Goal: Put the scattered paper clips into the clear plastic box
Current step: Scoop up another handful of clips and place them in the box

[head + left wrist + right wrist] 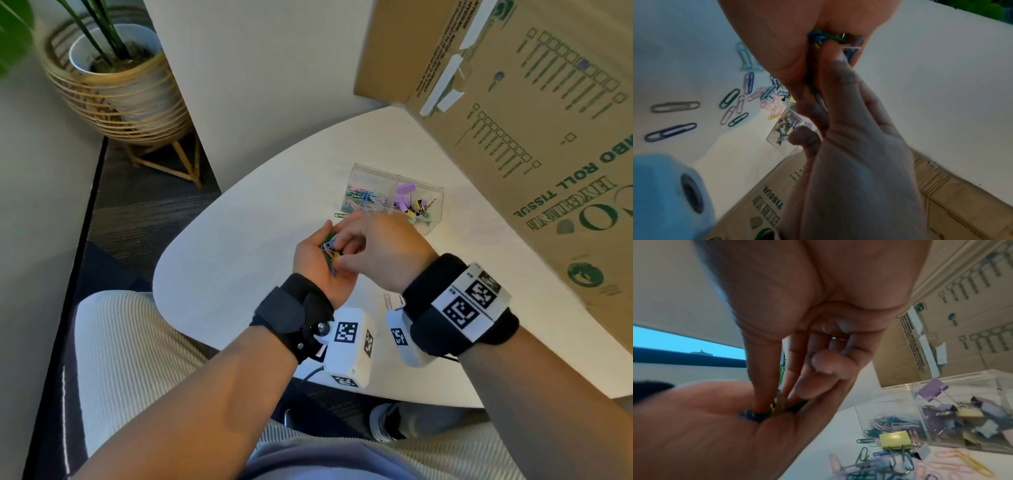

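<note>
My left grip [320, 263] cups a bunch of paper clips [329, 251]; my right grip [373, 245] pinches into that bunch. One clear plastic box [394, 197], two compartments, stands just beyond on the counter [239, 240], loose clips [731, 107] scattered nearby, too many to count.

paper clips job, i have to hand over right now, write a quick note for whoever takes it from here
Left hand: palm up above the table, cupping a small bunch of paper clips.
Right hand: fingertips pinching into that bunch.
Clear box: on the table just beyond the hands, open; paper clips in its left compartment, binder clips in the right.
Done: a good share of clips is already in the box.
Left: empty the bunch into the left compartment, then gather the loose clips and the yellow binder clip lying in front of the box.
</note>
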`<state>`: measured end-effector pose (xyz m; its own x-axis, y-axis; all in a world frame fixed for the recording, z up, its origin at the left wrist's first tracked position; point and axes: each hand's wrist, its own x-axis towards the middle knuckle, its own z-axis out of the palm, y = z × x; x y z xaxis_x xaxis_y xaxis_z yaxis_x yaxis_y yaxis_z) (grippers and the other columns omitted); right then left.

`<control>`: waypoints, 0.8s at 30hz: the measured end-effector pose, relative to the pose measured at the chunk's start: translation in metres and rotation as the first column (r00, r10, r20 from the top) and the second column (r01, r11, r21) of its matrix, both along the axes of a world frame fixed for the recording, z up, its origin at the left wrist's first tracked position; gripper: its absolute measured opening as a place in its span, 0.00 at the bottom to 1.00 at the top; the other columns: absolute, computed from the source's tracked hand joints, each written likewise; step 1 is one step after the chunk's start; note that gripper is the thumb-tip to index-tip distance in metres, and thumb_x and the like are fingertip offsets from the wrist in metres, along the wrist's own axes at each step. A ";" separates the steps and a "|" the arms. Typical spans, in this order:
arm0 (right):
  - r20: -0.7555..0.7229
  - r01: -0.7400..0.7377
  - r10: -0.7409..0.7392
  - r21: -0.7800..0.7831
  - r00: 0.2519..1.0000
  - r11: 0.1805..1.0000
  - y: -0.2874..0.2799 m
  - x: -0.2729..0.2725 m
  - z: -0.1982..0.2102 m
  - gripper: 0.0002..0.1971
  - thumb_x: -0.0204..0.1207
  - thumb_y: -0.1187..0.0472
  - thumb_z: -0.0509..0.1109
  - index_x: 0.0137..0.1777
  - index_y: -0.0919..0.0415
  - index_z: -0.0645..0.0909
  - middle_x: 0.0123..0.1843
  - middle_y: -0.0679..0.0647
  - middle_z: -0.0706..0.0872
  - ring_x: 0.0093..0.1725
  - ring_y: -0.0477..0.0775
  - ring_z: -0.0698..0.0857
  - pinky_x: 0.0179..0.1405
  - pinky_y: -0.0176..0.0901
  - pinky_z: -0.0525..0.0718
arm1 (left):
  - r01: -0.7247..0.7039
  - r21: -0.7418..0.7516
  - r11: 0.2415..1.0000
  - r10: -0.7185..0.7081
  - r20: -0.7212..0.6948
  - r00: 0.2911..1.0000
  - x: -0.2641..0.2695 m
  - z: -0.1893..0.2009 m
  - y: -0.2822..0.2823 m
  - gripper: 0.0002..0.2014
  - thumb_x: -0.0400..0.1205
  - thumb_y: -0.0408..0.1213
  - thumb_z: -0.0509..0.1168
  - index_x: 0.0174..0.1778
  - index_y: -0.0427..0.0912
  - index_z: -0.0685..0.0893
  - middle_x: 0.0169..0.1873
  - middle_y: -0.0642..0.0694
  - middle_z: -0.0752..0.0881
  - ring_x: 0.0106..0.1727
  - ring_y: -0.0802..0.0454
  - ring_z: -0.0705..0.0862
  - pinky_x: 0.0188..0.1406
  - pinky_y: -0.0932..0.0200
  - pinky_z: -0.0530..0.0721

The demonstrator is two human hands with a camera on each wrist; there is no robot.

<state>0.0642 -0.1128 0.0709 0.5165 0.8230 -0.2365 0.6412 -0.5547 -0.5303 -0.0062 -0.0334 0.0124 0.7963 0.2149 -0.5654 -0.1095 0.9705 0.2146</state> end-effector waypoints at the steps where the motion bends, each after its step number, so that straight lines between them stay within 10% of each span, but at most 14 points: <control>1: 0.030 0.004 -0.003 -0.012 1.000 1.000 0.000 -0.002 -0.002 0.06 0.69 0.56 0.77 0.46 0.50 0.88 0.41 0.42 0.87 0.44 0.46 0.87 0.48 0.44 0.85 | 0.002 0.000 1.000 -0.002 0.000 1.000 0.000 0.000 -0.002 0.20 0.88 0.45 0.50 0.51 0.37 0.84 0.33 0.42 0.89 0.39 0.49 0.89 0.45 0.60 0.86; 8: -0.204 0.219 -0.176 0.215 0.963 0.952 -0.013 -0.003 -0.001 0.05 0.70 0.64 0.78 0.44 0.53 0.90 0.44 0.45 0.90 0.40 0.41 0.87 0.49 0.36 0.85 | -0.008 0.019 1.000 0.007 0.030 1.000 0.000 0.003 0.001 0.22 0.88 0.45 0.48 0.59 0.33 0.83 0.50 0.34 0.89 0.47 0.40 0.90 0.46 0.51 0.90; 15: -0.423 0.412 -0.238 0.389 0.874 0.824 -0.027 -0.009 -0.006 0.04 0.73 0.69 0.76 0.46 0.64 0.90 0.33 0.53 0.89 0.24 0.40 0.81 0.29 0.25 0.77 | 0.012 0.037 0.999 -0.013 0.030 0.999 0.001 0.005 -0.003 0.23 0.88 0.44 0.48 0.56 0.32 0.84 0.50 0.36 0.89 0.51 0.40 0.87 0.48 0.52 0.88; 24: -0.562 0.654 -0.386 0.420 0.732 0.629 -0.040 0.022 0.006 0.06 0.73 0.70 0.75 0.40 0.58 0.87 0.29 0.52 0.87 0.24 0.49 0.80 0.22 0.40 0.78 | 0.007 -0.026 1.000 -0.006 0.053 0.999 -0.001 0.004 -0.010 0.21 0.88 0.41 0.51 0.57 0.28 0.83 0.51 0.30 0.88 0.46 0.37 0.91 0.49 0.46 0.88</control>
